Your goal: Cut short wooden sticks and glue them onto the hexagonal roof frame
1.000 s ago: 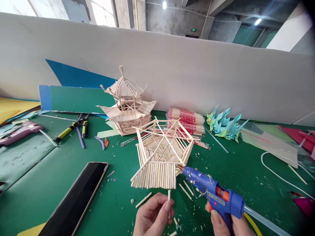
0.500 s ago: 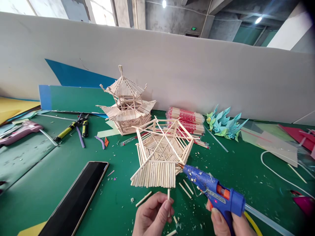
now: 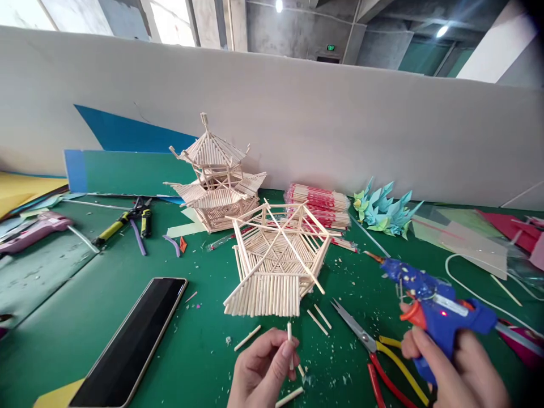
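The left hand (image 3: 264,371), the nearer, is pinching a short stick (image 3: 289,333) lengthwise toward the wooden model (image 3: 266,296) just beyond, while the right hand (image 3: 463,362) is gripping a glue gun (image 3: 446,309) farther right.

Ceiling lamps (image 3: 442,30) glare; the blue glue gun (image 3: 437,314) looks blurred.

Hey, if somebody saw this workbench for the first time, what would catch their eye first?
Probably the tiered stick pagoda, standing toward the back of the green table, with an open stick frame in front, to its right. Next, likely the blue glue gun in the right hand, its red light glowing, and the turquoise paper cluster at the back right. The left hand pinches a short stick before the frame.
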